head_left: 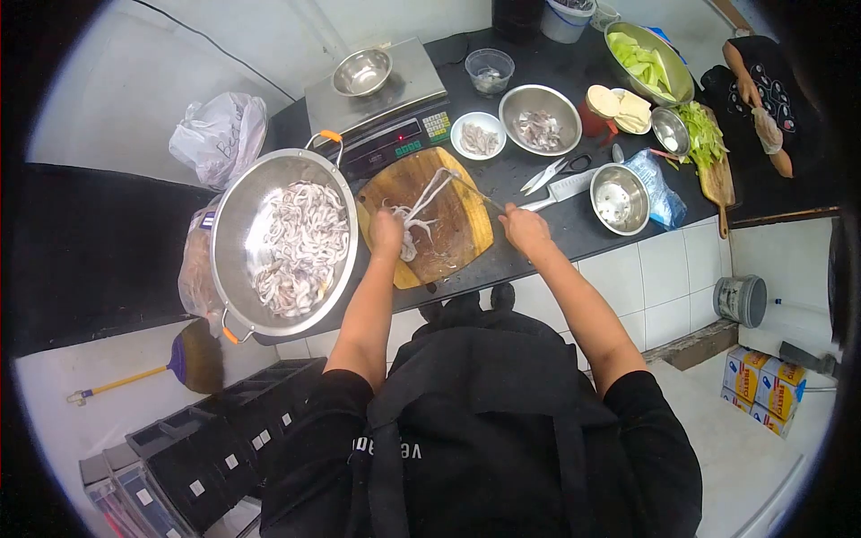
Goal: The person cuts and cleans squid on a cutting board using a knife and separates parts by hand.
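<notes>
Your left hand (pixel 387 231) is closed on the pale squid strands (pixel 409 244), partly lying on the wooden board (pixel 471 235) and partly stretched up towards the knife (pixel 489 201). Your right hand (pixel 526 229) is curled shut round what looks like that knife's handle. The step seems to be working the strands with the blade; it calls for steady tension and left fingers clear of the edge. More squid fills the big bowl (pixel 240 238), beside the board.

Single view, head-worn: camera sits above the wearer's torso (pixel 502 403), facing forward and steeply down. Field wide, dark-rimmed, curved at edges. Cutting board (pixel 462 220) near centre, at arm's reach; worktop (pixel 565 76) crosses the upper half; wall (pixel 242 31) at top, floor (pixel 695 403) at lower right.
</notes>
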Available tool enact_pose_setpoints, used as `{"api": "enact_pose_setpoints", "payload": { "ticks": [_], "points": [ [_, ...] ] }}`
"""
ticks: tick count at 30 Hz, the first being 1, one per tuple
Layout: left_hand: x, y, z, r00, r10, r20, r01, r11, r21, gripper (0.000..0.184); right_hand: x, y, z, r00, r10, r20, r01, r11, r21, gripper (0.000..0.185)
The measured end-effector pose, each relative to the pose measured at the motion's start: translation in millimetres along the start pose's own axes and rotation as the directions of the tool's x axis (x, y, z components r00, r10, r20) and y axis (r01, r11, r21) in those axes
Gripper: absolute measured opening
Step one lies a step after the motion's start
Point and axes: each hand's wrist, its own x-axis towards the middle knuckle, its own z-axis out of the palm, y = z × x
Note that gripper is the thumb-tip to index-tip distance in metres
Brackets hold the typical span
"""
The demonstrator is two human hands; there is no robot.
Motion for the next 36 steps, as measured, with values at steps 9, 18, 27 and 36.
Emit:
{"api": "enact_pose_setpoints", "payload": {
  "ticks": [9, 18, 27, 36],
  "points": [
    [-20.9, 14.2, -21.8, 0.910, 0.273, -0.311, -0.321, 0.940, -0.113, 0.024, -1.9, -0.8, -0.2, 1.000, 0.006, 0.016, -0.006, 1.000, -0.006, 0.029],
    [-45.2, 20.7, -22.5, 0.840, 0.520, -0.151, -0.460, 0.832, 0.309, 0.016, -2.9, -1.7, -1.4, 1.000, 0.002, 0.031, -0.002, 1.000, -0.008, 0.028],
    [-35.3, 6.3, 8.7, 0.921, 0.359, -0.150, -0.316, 0.915, 0.250, 0.029, -2.5, 1.1, 2.5, 1.000, 0.007, 0.022, -0.007, 1.000, 0.015, 0.027],
    [-52.8, 31.1, 1.5, 0.988, 0.066, -0.143, -0.069, 0.998, -0.015, 0.030, -3.8, 5.1, 6.7, 0.998, -0.029, -0.050, 0.029, 0.999, 0.013, 0.027]
  ]
}}
